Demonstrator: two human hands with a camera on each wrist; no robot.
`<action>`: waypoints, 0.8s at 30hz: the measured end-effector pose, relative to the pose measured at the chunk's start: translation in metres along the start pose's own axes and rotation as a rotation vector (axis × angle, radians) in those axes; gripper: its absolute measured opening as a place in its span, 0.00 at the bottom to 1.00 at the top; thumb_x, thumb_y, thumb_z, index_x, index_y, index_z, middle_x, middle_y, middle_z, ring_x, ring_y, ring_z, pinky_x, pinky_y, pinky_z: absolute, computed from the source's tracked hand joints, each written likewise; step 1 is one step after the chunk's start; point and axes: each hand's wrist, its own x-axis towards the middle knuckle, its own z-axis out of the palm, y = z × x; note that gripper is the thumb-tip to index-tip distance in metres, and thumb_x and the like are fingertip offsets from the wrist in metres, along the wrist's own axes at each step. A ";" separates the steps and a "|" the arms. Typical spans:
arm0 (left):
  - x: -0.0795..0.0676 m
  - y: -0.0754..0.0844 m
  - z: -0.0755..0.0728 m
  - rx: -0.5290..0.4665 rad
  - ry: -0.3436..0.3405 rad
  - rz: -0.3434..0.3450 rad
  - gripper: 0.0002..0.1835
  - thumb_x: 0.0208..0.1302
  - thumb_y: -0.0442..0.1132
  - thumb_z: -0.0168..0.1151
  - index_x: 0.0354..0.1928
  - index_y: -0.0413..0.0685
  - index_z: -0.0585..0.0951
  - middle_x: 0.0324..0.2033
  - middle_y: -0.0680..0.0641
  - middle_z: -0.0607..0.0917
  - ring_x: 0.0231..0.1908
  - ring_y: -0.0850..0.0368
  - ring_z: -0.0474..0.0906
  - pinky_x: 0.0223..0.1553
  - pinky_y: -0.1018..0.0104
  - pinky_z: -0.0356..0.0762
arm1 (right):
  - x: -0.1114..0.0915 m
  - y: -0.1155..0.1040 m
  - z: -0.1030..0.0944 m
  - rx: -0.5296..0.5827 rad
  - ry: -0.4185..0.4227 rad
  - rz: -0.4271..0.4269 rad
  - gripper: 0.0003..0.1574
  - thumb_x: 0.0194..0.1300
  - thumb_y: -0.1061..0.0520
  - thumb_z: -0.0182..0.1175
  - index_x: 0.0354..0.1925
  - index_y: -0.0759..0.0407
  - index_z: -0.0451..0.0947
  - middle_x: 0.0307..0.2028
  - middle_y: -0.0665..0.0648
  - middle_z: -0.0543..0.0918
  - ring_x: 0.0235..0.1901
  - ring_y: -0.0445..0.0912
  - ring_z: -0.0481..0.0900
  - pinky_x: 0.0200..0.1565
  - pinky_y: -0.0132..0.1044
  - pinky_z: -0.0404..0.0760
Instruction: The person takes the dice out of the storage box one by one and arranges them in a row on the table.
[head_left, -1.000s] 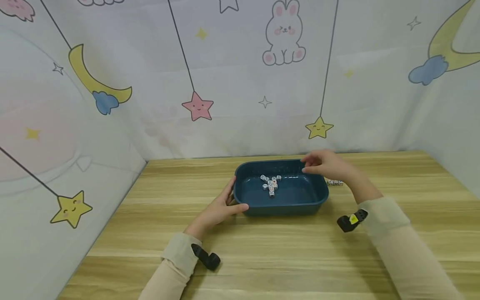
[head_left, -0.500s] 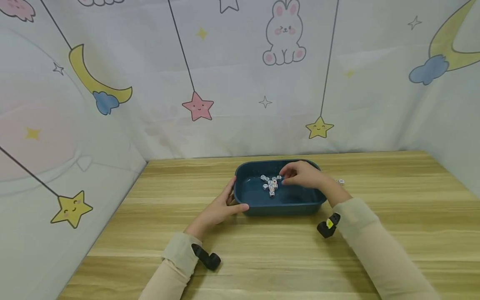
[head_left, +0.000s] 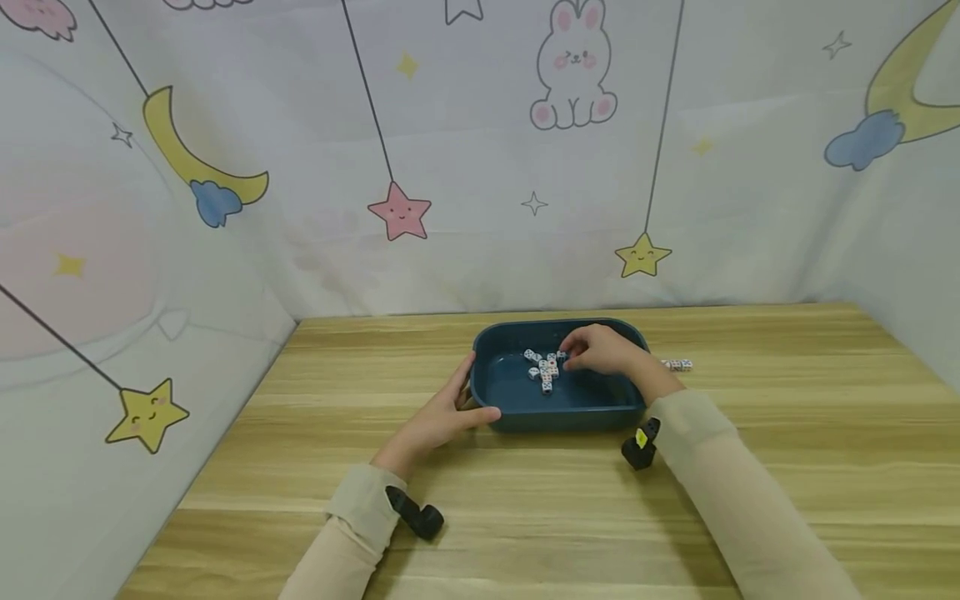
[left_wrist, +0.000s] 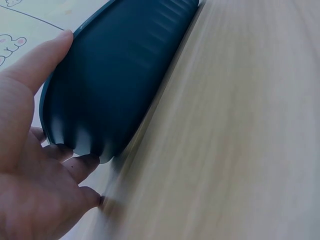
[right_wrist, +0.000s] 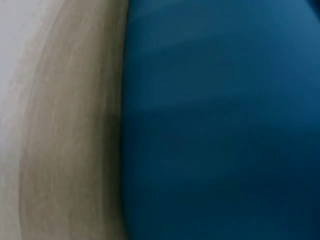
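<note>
A dark blue plastic tub (head_left: pixel 570 421) stands on the wooden table. My left hand (head_left: pixel 438 421) holds its left end, thumb at the near corner of the rim. In the left wrist view the fingers of that hand (left_wrist: pixel 45 150) curl against the tub's end wall (left_wrist: pixel 110 75). Over the tub's right half reaches my right hand (head_left: pixel 603 352), thumb and fingertips pinching a white die (head_left: pixel 561 356) at the edge of a cluster. The other white dice (head_left: pixel 546 375) lie together on the tub floor. Only the tub's wall (right_wrist: pixel 215 125) and table show in the right wrist view.
Right of the tub, a short row of white dice (head_left: pixel 678 365) lies on the table (head_left: pixel 525 517), partly hidden by the right forearm. A cloth backdrop (head_left: pixel 465 250) with printed stars and a rabbit hangs behind the table.
My right hand has moved left from above the tub's right rim down to the dice inside and pinches one. The left hand has stayed on the tub.
</note>
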 end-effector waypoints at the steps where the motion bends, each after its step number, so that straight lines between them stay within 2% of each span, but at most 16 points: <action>1: 0.000 0.000 0.000 0.001 -0.002 0.001 0.56 0.59 0.51 0.69 0.76 0.66 0.37 0.76 0.51 0.40 0.73 0.48 0.47 0.68 0.50 0.56 | 0.001 0.000 0.000 -0.008 -0.002 0.009 0.20 0.63 0.59 0.64 0.51 0.67 0.78 0.36 0.58 0.82 0.35 0.48 0.77 0.41 0.42 0.76; 9: 0.000 0.001 -0.003 -0.011 -0.002 -0.004 0.55 0.60 0.47 0.69 0.77 0.66 0.38 0.76 0.49 0.41 0.73 0.48 0.49 0.68 0.50 0.57 | 0.009 -0.002 0.004 -0.039 -0.017 0.032 0.23 0.65 0.59 0.62 0.55 0.68 0.77 0.37 0.59 0.81 0.34 0.47 0.77 0.38 0.40 0.76; 14: 0.000 0.002 -0.002 -0.025 0.004 -0.010 0.56 0.59 0.49 0.69 0.76 0.66 0.38 0.76 0.49 0.42 0.73 0.49 0.48 0.68 0.50 0.57 | 0.011 -0.002 0.005 -0.063 -0.029 0.043 0.23 0.65 0.60 0.61 0.57 0.68 0.75 0.34 0.59 0.80 0.30 0.46 0.77 0.35 0.39 0.76; 18: 0.000 0.003 -0.001 -0.031 0.001 -0.010 0.57 0.58 0.49 0.70 0.76 0.66 0.38 0.76 0.50 0.42 0.73 0.50 0.48 0.68 0.51 0.56 | 0.011 0.001 0.005 -0.068 -0.023 0.062 0.20 0.64 0.60 0.63 0.53 0.67 0.77 0.32 0.58 0.79 0.29 0.46 0.75 0.34 0.38 0.74; 24: 0.000 0.003 0.000 -0.025 -0.016 -0.007 0.56 0.60 0.47 0.69 0.77 0.65 0.37 0.76 0.49 0.41 0.74 0.50 0.46 0.69 0.51 0.55 | 0.009 0.005 0.005 -0.018 -0.033 0.092 0.12 0.60 0.62 0.65 0.42 0.66 0.77 0.26 0.54 0.75 0.26 0.45 0.71 0.32 0.36 0.71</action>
